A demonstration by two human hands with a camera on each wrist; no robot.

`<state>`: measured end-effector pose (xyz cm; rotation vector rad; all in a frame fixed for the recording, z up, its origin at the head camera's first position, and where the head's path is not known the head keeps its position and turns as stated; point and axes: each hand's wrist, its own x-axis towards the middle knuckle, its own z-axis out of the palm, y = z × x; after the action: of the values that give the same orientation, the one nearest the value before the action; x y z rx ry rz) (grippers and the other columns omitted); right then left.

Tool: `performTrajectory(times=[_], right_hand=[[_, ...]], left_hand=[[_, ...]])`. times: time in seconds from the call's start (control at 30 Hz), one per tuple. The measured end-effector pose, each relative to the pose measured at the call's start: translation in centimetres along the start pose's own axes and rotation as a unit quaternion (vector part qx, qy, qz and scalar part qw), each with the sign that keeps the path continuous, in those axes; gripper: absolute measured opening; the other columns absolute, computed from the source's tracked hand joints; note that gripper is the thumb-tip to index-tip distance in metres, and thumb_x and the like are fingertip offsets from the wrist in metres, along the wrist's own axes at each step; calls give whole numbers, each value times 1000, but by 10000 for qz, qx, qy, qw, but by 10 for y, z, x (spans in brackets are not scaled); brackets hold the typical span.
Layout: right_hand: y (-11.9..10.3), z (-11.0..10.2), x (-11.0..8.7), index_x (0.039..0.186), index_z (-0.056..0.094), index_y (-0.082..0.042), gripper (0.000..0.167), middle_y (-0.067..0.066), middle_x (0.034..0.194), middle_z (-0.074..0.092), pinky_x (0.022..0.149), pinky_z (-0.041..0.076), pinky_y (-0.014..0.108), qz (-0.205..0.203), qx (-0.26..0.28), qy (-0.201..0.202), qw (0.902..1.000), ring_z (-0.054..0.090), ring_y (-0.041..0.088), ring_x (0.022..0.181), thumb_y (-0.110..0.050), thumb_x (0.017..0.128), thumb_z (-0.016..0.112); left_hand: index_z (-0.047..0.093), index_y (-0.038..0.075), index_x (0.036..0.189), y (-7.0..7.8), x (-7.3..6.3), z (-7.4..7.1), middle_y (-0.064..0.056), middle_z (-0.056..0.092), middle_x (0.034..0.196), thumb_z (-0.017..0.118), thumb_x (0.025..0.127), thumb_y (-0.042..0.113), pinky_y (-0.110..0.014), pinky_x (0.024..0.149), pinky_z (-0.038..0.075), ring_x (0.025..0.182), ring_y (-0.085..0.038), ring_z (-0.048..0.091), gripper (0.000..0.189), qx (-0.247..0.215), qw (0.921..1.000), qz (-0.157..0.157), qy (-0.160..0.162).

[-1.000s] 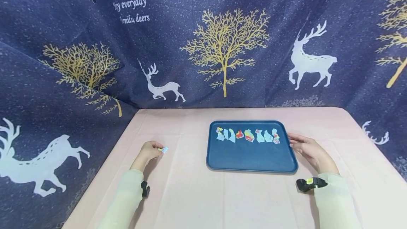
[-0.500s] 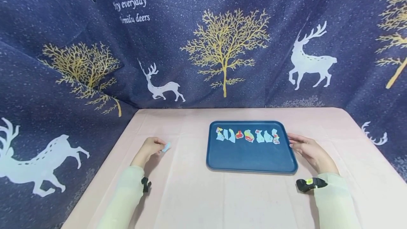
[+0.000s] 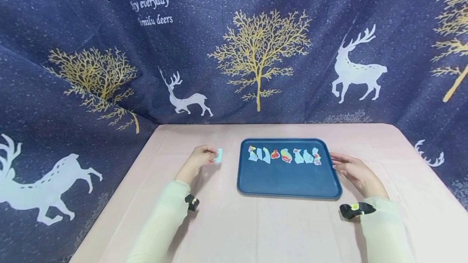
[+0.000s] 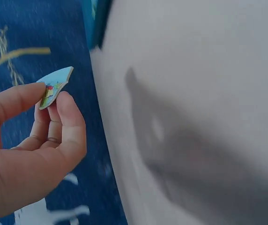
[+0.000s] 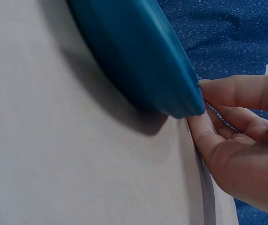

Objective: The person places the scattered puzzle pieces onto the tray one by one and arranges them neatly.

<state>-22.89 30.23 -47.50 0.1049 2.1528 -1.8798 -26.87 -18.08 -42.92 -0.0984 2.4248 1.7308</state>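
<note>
In the left wrist view, my left hand [image 4: 35, 136] pinches a small jigsaw puzzle piece [image 4: 59, 80] between thumb and fingers. The piece is thin and light blue, with a coloured print near the fingertips. In the head view that left hand [image 3: 204, 156] is above the table, left of a dark blue tray [image 3: 289, 182]. My right hand [image 3: 356, 171] is at the tray's right side. From the right wrist, its fingertips are seen gripping the tray's edge [image 5: 171, 61]. Along the tray's far half lies a row of several irregular pieces, among them a red one [image 3: 275, 154].
A pale pink cloth [image 3: 219, 222] covers the table. Behind it and at the sides hangs a dark blue curtain [image 3: 234, 104] printed with white deer and yellow trees. Black cameras sit on both wrists, such as the right wrist camera [image 3: 356, 210].
My left hand has moved right and away from me towards the tray, carrying the puzzle piece, which has turned in the fingers. The right hand stays at the tray's edge.
</note>
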Motion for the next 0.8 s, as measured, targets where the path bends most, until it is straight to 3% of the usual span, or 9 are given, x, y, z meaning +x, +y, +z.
performTrajectory(times=[0.13, 0.33, 0.47, 0.63, 0.8], right_hand=[[-1, 0, 1, 148, 18, 9, 70, 30, 149, 27, 87, 48, 10, 37, 44, 0, 10000, 51, -6, 96, 5, 86, 50], [-3, 0, 1, 148, 19, 9, 69, 28, 147, 32, 87, 49, 11, 48, 23, 24, 10000, 52, -5, 96, 5, 87, 50], [-2, 0, 1, 149, 19, 7, 69, 27, 148, 31, 87, 48, 11, 144, 42, 35, 9999, 51, -5, 97, 5, 87, 50], [-2, 0, 0, 149, 20, 6, 70, 26, 149, 30, 87, 48, 10, 159, 59, 62, 9998, 51, -5, 97, 4, 86, 51], [-2, 0, 0, 149, 20, 7, 68, 27, 150, 30, 95, 48, 16, 89, -8, 46, 9999, 52, -9, 95, 3, 88, 52]], left_hand=[[58, -13, 103, 12, 4, 27, -9, 60, 83, 58, 87, -7, -37, 78, 60, 68, -14, 58, 17, -420, 9989, 32, -211], [57, -10, 104, 26, 10, 66, -10, 62, 83, 60, 88, -6, -36, 78, 60, 74, -23, 65, 17, -602, 9963, -21, -610], [56, -8, 108, 35, 12, 90, -7, 61, 82, 61, 88, -6, -32, 74, 61, 72, -21, 63, 20, -729, 9938, -24, -835], [56, -6, 112, 43, 15, 113, -5, 59, 78, 62, 88, -6, -30, 70, 61, 66, -14, 59, 24, -849, 9916, -76, -974], [58, -2, 114, 51, 17, 129, -6, 61, 76, 63, 87, -5, -26, 62, 60, 66, -18, 61, 28, -881, 9904, -190, -1052]])
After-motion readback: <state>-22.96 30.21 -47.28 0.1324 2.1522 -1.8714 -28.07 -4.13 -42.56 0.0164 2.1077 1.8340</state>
